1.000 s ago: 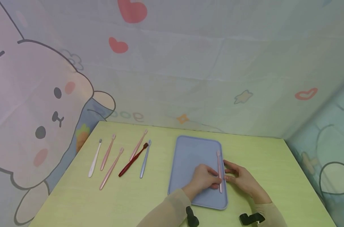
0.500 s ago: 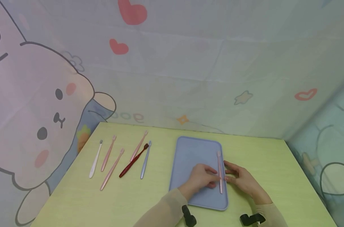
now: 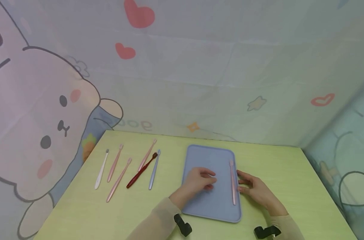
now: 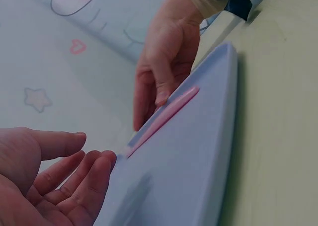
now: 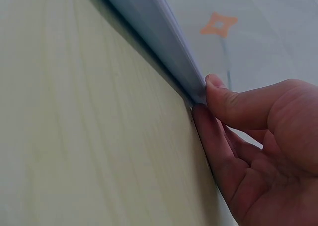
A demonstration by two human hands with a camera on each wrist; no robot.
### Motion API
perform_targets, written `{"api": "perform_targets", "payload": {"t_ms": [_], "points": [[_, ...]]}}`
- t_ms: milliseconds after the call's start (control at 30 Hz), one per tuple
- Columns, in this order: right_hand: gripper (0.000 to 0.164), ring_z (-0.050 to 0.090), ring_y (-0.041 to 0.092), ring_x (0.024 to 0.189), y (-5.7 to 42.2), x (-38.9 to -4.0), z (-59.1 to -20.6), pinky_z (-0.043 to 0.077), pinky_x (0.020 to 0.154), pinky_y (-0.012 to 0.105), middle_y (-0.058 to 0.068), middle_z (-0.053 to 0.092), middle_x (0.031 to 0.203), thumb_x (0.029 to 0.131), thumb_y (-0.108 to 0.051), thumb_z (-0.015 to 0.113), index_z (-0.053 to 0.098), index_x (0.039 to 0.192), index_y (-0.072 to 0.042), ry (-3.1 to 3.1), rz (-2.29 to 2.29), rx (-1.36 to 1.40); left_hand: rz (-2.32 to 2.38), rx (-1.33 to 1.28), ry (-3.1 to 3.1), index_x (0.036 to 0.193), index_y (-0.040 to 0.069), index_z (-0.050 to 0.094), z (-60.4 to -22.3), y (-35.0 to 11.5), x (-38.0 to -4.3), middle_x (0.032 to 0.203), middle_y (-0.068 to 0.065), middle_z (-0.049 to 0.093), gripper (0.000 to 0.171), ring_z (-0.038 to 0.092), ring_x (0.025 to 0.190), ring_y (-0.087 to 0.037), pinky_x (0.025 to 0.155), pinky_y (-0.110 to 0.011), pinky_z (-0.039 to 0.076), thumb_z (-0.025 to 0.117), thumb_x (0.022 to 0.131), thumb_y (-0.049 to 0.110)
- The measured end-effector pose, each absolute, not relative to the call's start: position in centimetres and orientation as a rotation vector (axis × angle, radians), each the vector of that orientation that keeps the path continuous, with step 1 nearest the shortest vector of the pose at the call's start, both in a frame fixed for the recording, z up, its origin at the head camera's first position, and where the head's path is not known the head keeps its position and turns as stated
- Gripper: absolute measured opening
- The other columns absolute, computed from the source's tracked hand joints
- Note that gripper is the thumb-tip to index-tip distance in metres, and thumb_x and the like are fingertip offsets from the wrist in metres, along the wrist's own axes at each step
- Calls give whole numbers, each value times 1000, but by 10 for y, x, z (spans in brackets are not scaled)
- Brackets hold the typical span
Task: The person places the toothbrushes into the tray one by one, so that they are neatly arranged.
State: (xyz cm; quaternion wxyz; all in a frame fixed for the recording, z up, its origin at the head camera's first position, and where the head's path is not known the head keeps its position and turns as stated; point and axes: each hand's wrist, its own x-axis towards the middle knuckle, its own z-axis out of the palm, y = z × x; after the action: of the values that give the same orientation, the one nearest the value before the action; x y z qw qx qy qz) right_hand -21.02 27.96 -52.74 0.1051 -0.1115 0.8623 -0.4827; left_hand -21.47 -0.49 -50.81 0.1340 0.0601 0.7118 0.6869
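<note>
A blue rectangular tray (image 3: 206,156) lies on the table, with one pink toothbrush (image 3: 233,183) lengthwise along its right side. Above the tray's middle hovers my left hand (image 3: 197,180), holding nothing, its fingers loosely bent and the thumb apart from them in the left wrist view. My right hand (image 3: 257,190) is at the tray's right edge. In the right wrist view its thumb (image 5: 243,107) lies on the rim and a finger sits at the lower edge, pinching the tray there.
Left of the tray lie a white toothbrush (image 3: 101,170), several pink toothbrushes such as one (image 3: 118,180) in front, a dark red toothbrush (image 3: 141,171) crossing another pink one, and a blue toothbrush (image 3: 154,170). A printed cloth (image 3: 182,66) hangs behind the table (image 3: 278,166).
My left hand has let go of the pink toothbrush and moved left over the tray. The toothbrush stays along the tray's right side. My right hand has kept its place.
</note>
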Motion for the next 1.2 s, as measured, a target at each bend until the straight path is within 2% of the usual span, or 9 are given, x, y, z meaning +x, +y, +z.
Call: {"api": "perform_targets", "payload": {"t_ms": [267, 433, 633, 867, 1200], "points": [[74, 65, 38, 128, 278, -211, -524, 47, 111, 43, 23, 67, 140, 97, -9, 79, 43, 160, 4, 2556, -1407, -329, 1980, 215, 2148, 119, -10, 74, -503, -59, -223, 95, -19, 78, 30, 77, 77, -30, 72, -39, 66, 79, 94, 6], [74, 64, 38, 128, 278, -213, -525, 47, 111, 42, 22, 68, 137, 97, -9, 79, 43, 160, 4, 2563, -1402, -334, 1971, 195, 2206, 122, -10, 72, -499, -94, -222, 98, -18, 77, 32, 77, 85, -36, 77, -41, 66, 79, 96, 8], [73, 64, 38, 129, 278, -214, -527, 47, 110, 37, 22, 69, 135, 97, -9, 79, 43, 160, 4, 2568, -1393, -326, 2044, 101, 2223, 123, -12, 70, -500, -131, -222, 99, -18, 77, 31, 77, 86, -39, 77, -45, 66, 77, 97, 4], [73, 64, 39, 128, 280, -216, -528, 51, 106, 35, 25, 61, 147, 98, -9, 78, 43, 160, 5, 2569, -1402, -331, 2064, -38, 2279, 123, -10, 71, -500, -163, -226, 102, -17, 75, 30, 77, 87, -33, 76, -41, 66, 77, 96, 2], [74, 64, 38, 129, 279, -215, -528, 45, 114, 50, 24, 64, 143, 97, -9, 79, 43, 160, 4, 2577, -1401, -317, 1859, -154, 2580, 116, -9, 74, -501, -194, -233, 97, -16, 72, 24, 69, 78, -18, 66, -27, 59, 76, 93, -4]]}}
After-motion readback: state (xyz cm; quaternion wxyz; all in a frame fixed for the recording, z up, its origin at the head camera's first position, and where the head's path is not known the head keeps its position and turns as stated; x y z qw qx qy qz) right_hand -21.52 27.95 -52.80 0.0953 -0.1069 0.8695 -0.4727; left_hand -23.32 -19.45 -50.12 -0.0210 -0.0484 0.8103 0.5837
